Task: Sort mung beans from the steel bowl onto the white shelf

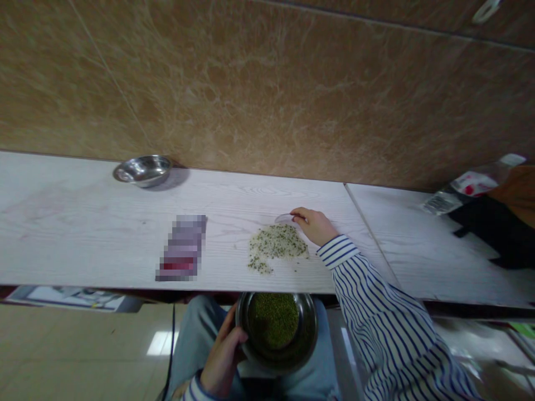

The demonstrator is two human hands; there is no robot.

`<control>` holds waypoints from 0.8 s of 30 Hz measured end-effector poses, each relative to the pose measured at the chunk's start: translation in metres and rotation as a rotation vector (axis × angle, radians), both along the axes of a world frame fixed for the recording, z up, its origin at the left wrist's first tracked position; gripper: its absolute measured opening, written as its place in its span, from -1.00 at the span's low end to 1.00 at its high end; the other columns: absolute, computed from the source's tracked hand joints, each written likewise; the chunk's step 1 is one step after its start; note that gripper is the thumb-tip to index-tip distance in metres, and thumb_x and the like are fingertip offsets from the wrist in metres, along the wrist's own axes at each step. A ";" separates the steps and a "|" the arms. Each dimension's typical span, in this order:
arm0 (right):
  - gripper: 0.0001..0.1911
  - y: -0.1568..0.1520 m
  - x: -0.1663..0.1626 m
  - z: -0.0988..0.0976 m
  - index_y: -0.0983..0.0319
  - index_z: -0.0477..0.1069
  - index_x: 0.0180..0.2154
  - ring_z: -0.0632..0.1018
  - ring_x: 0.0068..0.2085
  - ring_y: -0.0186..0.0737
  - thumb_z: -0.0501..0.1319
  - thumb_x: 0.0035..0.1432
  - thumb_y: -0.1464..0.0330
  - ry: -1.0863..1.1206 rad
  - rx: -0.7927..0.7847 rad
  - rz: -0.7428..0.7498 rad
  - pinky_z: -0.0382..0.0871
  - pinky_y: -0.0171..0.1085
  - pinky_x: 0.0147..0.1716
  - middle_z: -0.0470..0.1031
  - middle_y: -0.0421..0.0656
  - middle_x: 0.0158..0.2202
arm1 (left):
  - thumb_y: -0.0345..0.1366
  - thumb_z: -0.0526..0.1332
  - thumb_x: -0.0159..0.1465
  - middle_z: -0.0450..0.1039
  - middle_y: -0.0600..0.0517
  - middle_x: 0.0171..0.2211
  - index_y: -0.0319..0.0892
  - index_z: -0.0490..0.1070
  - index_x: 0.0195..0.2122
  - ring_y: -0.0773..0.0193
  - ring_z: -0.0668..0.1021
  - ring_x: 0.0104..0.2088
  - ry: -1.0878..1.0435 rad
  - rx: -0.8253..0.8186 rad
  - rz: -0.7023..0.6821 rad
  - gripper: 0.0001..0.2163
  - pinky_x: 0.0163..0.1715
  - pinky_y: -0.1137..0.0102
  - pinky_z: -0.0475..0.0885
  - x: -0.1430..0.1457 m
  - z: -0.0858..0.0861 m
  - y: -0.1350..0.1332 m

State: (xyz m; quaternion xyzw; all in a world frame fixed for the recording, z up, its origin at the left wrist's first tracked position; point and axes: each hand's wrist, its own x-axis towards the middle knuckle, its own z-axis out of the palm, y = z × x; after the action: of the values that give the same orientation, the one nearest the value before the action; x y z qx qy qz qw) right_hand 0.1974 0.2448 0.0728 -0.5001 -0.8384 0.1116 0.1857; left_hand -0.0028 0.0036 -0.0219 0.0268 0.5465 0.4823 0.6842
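My left hand (pixel 225 351) grips the rim of a steel bowl (pixel 309 334) that sits just below the table's front edge, over my lap. Small green beans (pixel 276 317), which look like mung beans, cover its bottom. On the table, my right hand (pixel 315 224) pinches what looks like a clear plastic spoon (pixel 284 218), its tip pointing left. The spoon is at the far edge of a spread pile of white grains mixed with green beans (pixel 278 243). A few grains lie loose at the near side of the pile.
An empty steel bowl (pixel 142 171) stands near the wall at the back left. Left of the pile lies a blurred-out flat object (pixel 181 248). A plastic bottle (pixel 480 181) and dark cloth (pixel 497 228) are at the far right. A seam (pixel 370 231) crosses the tabletop.
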 end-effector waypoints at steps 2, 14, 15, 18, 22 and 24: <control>-0.76 -0.004 0.001 0.001 0.16 0.44 -0.12 0.53 -0.20 -0.23 0.07 0.21 0.36 0.017 -0.018 0.020 0.36 -0.27 -0.21 0.56 -0.16 -0.20 | -0.44 0.13 -0.09 0.44 -0.04 -0.01 -0.08 0.12 0.22 0.07 0.49 -0.18 0.009 0.012 0.003 -0.26 -0.44 0.36 0.33 0.001 0.000 0.000; -0.75 -0.042 0.005 0.009 0.13 0.44 -0.12 0.53 -0.18 -0.23 0.06 0.22 0.37 0.029 0.013 0.087 0.34 -0.21 -0.14 0.56 -0.19 -0.19 | -0.45 0.13 -0.10 0.46 0.01 -0.10 -0.04 0.23 0.14 0.14 0.48 -0.22 0.019 0.042 -0.002 -0.32 -0.42 0.37 0.35 0.009 0.013 -0.004; -0.75 -0.045 0.005 0.010 0.13 0.44 -0.12 0.53 -0.18 -0.23 0.06 0.22 0.37 0.014 0.024 0.084 0.33 -0.21 -0.13 0.56 -0.19 -0.20 | -0.44 0.14 -0.09 0.46 0.00 -0.11 -0.04 0.22 0.14 0.14 0.47 -0.23 0.012 0.045 0.004 -0.32 -0.43 0.37 0.35 0.010 0.015 -0.005; -0.75 -0.057 0.005 0.009 0.13 0.43 -0.10 0.52 -0.18 -0.24 0.05 0.23 0.38 -0.020 0.042 0.077 0.31 -0.20 -0.12 0.56 -0.18 -0.20 | -0.44 0.15 -0.09 0.45 0.00 -0.17 -0.07 0.19 0.15 0.19 0.45 -0.31 -0.004 0.059 0.024 -0.32 -0.48 0.37 0.35 0.013 0.020 -0.005; -0.74 -0.070 0.006 0.008 0.15 0.43 -0.09 0.51 -0.17 -0.24 0.05 0.24 0.38 -0.039 0.060 0.078 0.29 -0.19 -0.13 0.55 -0.15 -0.19 | -0.44 0.16 -0.08 0.45 0.02 -0.22 -0.07 0.17 0.16 0.25 0.43 -0.39 -0.009 0.063 0.029 -0.31 -0.49 0.38 0.35 0.015 0.022 -0.007; -0.74 -0.077 0.007 0.007 0.15 0.42 -0.08 0.51 -0.16 -0.23 0.04 0.25 0.38 -0.046 0.073 0.079 0.28 -0.19 -0.13 0.55 -0.14 -0.19 | -0.43 0.16 -0.07 0.46 0.04 -0.25 -0.05 0.18 0.15 0.26 0.44 -0.41 -0.010 0.088 0.007 -0.33 -0.49 0.38 0.35 0.016 0.023 -0.009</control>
State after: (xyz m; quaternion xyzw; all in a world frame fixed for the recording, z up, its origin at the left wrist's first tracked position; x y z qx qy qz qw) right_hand 0.2044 0.1680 0.0796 -0.4618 -0.8651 0.0768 0.1801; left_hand 0.0131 -0.0053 0.0010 0.0525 0.5214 0.5085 0.6832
